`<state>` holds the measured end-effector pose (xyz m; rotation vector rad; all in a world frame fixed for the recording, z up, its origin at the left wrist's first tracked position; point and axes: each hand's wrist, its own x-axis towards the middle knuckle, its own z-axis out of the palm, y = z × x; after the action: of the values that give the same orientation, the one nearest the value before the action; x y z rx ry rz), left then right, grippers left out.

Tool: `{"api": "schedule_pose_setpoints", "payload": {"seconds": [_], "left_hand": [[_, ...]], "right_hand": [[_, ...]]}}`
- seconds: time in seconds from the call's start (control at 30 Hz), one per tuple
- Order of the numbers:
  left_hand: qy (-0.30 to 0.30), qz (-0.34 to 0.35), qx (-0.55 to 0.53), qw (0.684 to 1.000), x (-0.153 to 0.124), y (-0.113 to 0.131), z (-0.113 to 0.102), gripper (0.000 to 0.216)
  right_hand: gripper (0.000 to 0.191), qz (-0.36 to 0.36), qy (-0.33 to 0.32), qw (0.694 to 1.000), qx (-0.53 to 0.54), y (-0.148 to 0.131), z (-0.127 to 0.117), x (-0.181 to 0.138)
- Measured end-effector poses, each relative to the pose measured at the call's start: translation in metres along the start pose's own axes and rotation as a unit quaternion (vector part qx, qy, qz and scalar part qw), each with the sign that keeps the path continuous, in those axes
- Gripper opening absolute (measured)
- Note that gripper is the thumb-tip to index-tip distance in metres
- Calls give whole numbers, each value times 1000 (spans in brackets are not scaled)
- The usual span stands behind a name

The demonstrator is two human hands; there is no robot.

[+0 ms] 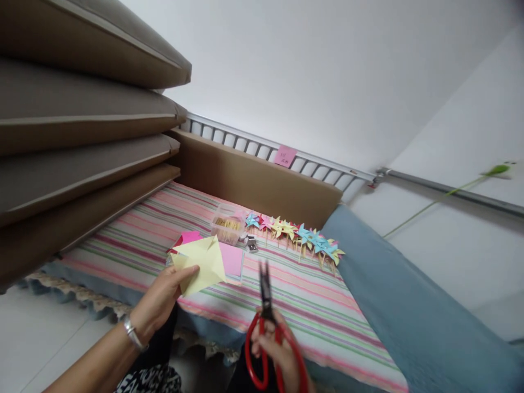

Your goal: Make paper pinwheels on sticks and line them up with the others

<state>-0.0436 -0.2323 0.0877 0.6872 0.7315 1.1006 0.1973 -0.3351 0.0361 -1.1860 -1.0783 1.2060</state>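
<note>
in the head view, the left hand (175, 286) pinches a pale yellow paper (204, 267) by its near edge, the thumb lying on top and the grip narrow; the sheet is tilted above the near left part of a striped cloth (323, 305) and shows crease lines. a silver bracelet (134, 333) circles that wrist. the right hand (275, 350) is closed around the handles of red-handled scissors (267, 305), whose dark blades point away from the person and stand slightly apart, blurred at the tips, well apart from the yellow sheet. beneath and beside that sheet lie magenta paper (188, 237) and pink paper (232, 258). just beyond stands a clear plastic box (226, 237) with thin golden pieces inside, and near its right side sit small dark and silvery items (250, 244), too small to make out. farther right, a row of paper pinwheels (305, 234) on sticks, in blue, yellow, pink and red, lies along a brown panel (254, 172).
</note>
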Motion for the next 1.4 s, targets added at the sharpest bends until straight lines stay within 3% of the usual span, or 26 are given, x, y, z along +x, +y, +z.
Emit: {"api": "schedule_pose_setpoints", "payload": {"seconds": [0.07,0.17,0.27,0.4,0.53,0.7,0.9,1.4], "left_hand": [[-7,3,20,1000,-4,1,2,32],[10,9,63,998,-10,4,1,31],[33,-1,102,994,-15,6,-1,29],[9,-18,129,991,-19,5,-1,30],[-9,-36,142,989,-18,0,0,28],[-44,-59,141,987,-16,-4,0,27],[-64,-84,141,984,-19,-1,4,32],[-86,-91,131,983,-23,3,2,32]], "right_hand": [[51,-8,-43,992,-119,0,17,-15],[57,-8,-45,975,-215,12,33,-31],[53,2,-34,981,-192,18,43,-40],[33,23,-44,986,-162,3,54,-48],[24,57,-58,978,-191,-12,59,-53],[23,87,-29,976,-197,-16,57,-58],[18,62,-20,973,-221,-27,57,-64],[24,43,-51,947,-313,-34,60,-59]]}}
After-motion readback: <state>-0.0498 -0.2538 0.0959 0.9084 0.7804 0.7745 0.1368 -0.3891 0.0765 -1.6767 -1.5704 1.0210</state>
